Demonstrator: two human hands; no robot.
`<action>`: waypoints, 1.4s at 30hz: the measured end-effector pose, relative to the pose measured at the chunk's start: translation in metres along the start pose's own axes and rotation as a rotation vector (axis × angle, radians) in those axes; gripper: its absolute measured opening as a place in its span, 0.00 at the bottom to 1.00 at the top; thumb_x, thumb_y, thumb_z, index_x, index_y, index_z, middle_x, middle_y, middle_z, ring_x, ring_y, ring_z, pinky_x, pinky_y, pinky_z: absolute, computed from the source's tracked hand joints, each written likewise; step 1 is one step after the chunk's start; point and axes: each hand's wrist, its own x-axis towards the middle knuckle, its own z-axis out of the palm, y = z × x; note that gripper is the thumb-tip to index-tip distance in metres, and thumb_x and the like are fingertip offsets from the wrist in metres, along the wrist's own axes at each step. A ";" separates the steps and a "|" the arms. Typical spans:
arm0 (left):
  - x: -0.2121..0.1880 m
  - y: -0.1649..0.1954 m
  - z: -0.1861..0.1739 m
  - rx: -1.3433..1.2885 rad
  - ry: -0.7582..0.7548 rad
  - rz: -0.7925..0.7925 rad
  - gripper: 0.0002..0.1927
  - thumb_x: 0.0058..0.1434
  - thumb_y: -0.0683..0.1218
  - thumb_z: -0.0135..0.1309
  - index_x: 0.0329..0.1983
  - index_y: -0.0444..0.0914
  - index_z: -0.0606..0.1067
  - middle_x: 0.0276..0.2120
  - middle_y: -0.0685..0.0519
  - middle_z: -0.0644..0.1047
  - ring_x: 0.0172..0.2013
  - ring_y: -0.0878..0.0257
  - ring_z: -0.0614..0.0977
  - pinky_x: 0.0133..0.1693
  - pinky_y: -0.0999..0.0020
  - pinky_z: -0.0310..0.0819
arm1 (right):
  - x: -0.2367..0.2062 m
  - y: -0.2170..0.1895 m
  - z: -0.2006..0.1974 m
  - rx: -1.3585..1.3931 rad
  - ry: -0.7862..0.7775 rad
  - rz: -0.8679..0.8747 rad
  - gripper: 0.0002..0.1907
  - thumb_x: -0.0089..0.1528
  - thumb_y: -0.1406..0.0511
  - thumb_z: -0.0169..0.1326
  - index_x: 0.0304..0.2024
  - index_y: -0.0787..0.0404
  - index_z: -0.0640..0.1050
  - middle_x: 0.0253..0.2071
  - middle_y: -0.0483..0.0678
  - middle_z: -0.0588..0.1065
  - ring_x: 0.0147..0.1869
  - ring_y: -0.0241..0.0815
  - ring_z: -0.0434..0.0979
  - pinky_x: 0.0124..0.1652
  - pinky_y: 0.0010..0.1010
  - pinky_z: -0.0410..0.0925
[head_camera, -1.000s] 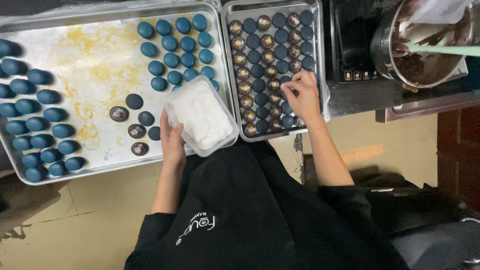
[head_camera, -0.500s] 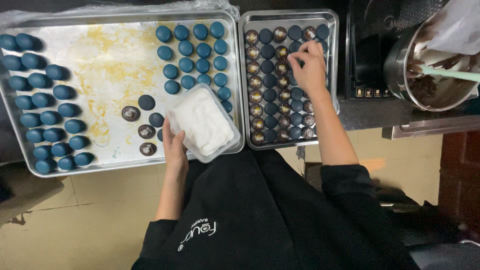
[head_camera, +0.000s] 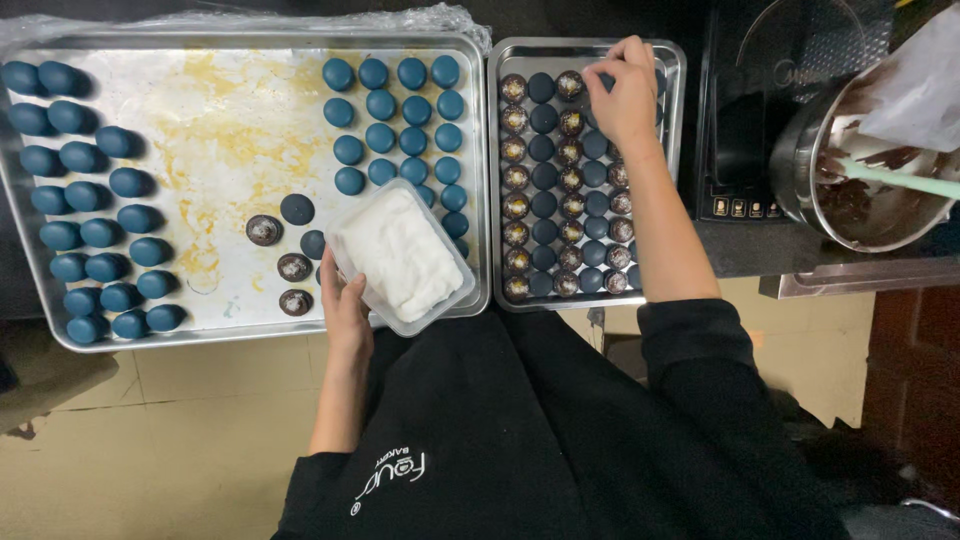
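Most slots of the small tray we have filled; blue shells wait on the big tray. Right hand pinches a piece there; left hand grips the tub.

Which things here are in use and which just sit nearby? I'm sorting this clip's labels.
In use: right hand over the small tray of filled shells; left hand at the white tub; large tray of blue shells.
Sitting nearby: chocolate bowl, spatula, black cooker.
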 end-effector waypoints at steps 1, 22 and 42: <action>0.000 0.000 0.000 -0.001 0.000 -0.007 0.38 0.61 0.42 0.49 0.75 0.35 0.54 0.70 0.43 0.61 0.69 0.53 0.65 0.67 0.59 0.60 | 0.002 0.002 0.000 0.002 0.000 -0.007 0.04 0.61 0.70 0.67 0.34 0.64 0.83 0.41 0.48 0.70 0.51 0.50 0.69 0.50 0.36 0.67; 0.001 0.002 0.024 0.010 -0.101 0.001 0.38 0.62 0.42 0.47 0.76 0.34 0.52 0.73 0.42 0.58 0.72 0.52 0.60 0.70 0.58 0.54 | -0.028 0.059 -0.049 -0.041 0.057 0.156 0.06 0.57 0.69 0.70 0.31 0.61 0.83 0.41 0.48 0.71 0.50 0.50 0.69 0.49 0.36 0.67; -0.008 -0.005 0.023 0.012 -0.097 -0.065 0.38 0.62 0.41 0.46 0.76 0.36 0.52 0.71 0.42 0.60 0.70 0.51 0.64 0.67 0.58 0.60 | -0.089 0.027 -0.073 -0.061 -0.048 0.138 0.05 0.59 0.70 0.68 0.34 0.62 0.83 0.41 0.49 0.71 0.51 0.51 0.70 0.50 0.37 0.67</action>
